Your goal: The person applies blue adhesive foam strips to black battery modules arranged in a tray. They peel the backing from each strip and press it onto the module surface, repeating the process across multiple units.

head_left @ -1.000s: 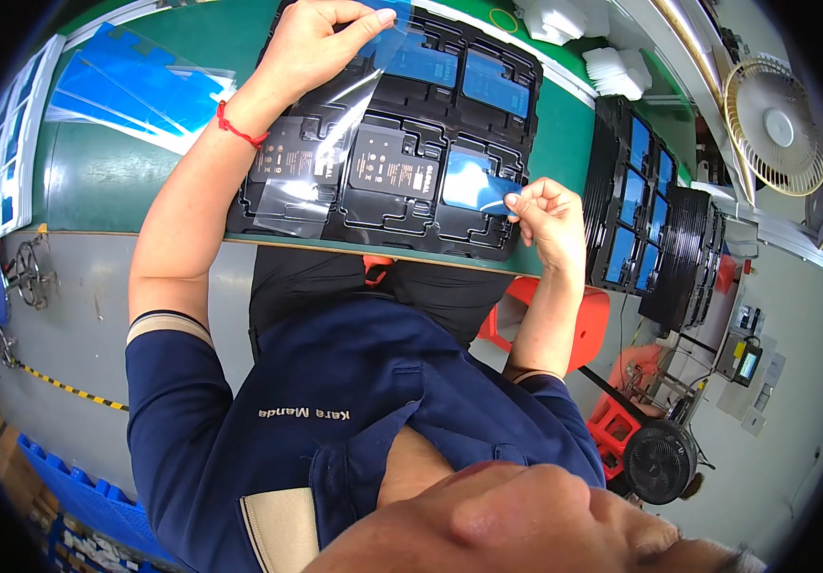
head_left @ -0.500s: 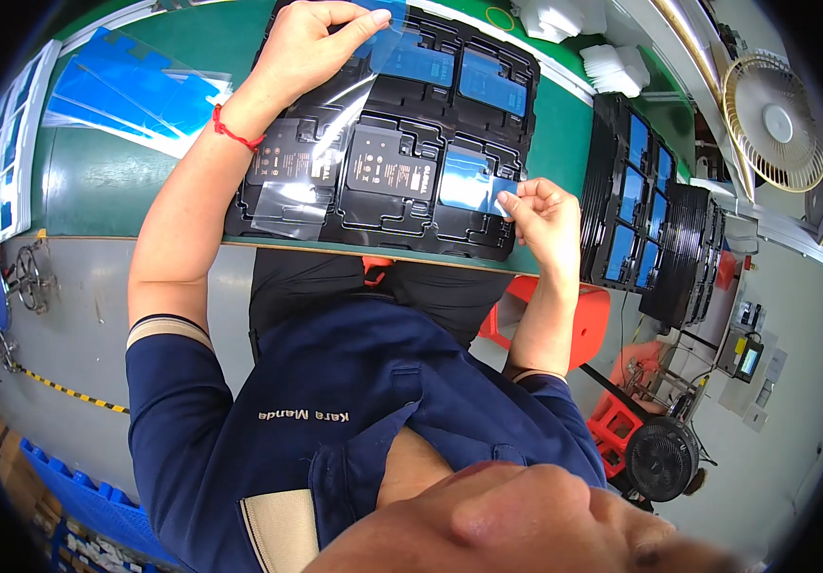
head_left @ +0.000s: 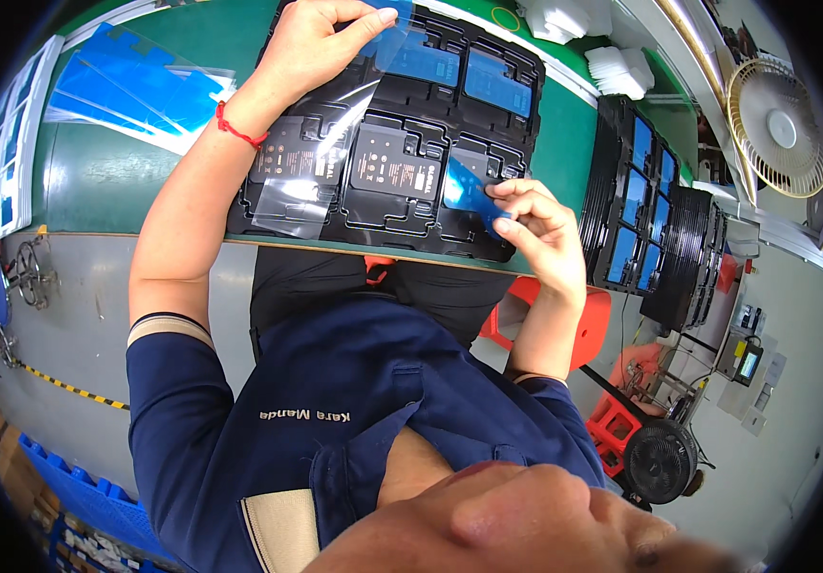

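Note:
A black moulded tray (head_left: 387,226) holds several flat dark grey battery packs. My right hand (head_left: 543,229) pinches a corner of a blue protective film (head_left: 467,188), which is lifted and bent over the near right pack. The near middle pack (head_left: 397,162) lies bare. My left hand (head_left: 320,43), raised over the tray's far left part, pinches a strip of clear film (head_left: 287,210) that hangs down across the near left pack, its top end bluish. Blue film still covers the far right pack (head_left: 497,84) and the far middle pack (head_left: 427,62).
Blue and clear film sheets (head_left: 129,91) lie on the green table (head_left: 96,181) at left, beside a white-framed rack (head_left: 12,143). Stacked black trays (head_left: 626,205) stand at right. White foam pieces (head_left: 619,72) and a fan (head_left: 779,126) are farther right.
My right hand has peeled the blue film partly up off the near right pack; it is now narrower and folded. My left hand has barely shifted right with the clear strip.

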Demonstrator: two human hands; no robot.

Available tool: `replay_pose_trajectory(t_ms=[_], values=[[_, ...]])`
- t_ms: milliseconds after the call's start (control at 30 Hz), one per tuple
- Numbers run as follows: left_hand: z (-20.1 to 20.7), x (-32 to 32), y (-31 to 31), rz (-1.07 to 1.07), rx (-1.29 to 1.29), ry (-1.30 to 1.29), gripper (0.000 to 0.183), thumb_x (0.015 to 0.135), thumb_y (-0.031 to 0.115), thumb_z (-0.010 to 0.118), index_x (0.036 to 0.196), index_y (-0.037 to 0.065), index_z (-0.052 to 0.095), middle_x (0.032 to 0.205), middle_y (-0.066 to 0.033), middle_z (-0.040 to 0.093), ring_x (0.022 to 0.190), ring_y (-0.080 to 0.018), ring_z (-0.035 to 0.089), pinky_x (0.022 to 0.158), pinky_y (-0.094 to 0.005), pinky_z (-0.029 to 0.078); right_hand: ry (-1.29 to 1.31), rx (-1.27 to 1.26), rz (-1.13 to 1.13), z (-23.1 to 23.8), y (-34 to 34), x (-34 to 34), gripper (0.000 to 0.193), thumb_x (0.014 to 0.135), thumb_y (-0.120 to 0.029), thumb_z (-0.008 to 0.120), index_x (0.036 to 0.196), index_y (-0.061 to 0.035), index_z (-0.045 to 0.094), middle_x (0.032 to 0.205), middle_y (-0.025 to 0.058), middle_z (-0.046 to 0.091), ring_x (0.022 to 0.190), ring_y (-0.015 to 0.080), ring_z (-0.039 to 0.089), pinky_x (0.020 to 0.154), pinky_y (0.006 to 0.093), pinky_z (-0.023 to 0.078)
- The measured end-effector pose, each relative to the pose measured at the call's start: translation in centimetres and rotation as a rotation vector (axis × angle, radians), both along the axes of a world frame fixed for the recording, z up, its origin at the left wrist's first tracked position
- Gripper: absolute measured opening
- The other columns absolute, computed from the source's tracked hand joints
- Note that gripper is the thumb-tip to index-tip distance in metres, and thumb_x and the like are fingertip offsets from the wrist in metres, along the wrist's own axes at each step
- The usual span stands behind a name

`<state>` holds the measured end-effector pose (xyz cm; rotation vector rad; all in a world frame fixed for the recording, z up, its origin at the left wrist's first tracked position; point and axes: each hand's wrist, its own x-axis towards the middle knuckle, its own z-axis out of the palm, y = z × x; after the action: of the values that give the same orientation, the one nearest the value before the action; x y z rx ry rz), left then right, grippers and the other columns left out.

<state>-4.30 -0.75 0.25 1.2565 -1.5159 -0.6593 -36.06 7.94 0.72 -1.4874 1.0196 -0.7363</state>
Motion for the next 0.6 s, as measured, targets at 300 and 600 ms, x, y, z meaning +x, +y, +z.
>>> replay_pose_trajectory(t_ms=[300,600], values=[[0.0,-0.1,0.0,-0.006,-0.017,0.021,0.023,0.085,0.016,0.065,0.075,-0.004,0.066,0.057,-0.0074,0.062,0.053,-0.0082,0.054,0.05,-0.027,0.044,-0.093,0.198,-0.266,-0.9,-0.6,-1.7,0.013,0.084,-0.008,0.07,0.08,-0.0015,0.059,0.062,0.0033,0.06,0.041,0.0055,0.048,0.037,0.0183,0.036],[-0.1,0.1,0.0,-0.005,0.018,0.0,0.024,0.086,0.016,0.065,0.075,-0.004,0.066,0.057,-0.0067,0.061,0.053,-0.0078,0.053,0.05,-0.0267,0.043,-0.008,0.222,-0.272,-2.0,-1.3,-1.8,0.016,0.082,-0.007,0.072,0.075,-0.0019,0.059,0.06,0.0036,0.059,0.04,0.0037,0.045,0.035,0.0182,0.033]])
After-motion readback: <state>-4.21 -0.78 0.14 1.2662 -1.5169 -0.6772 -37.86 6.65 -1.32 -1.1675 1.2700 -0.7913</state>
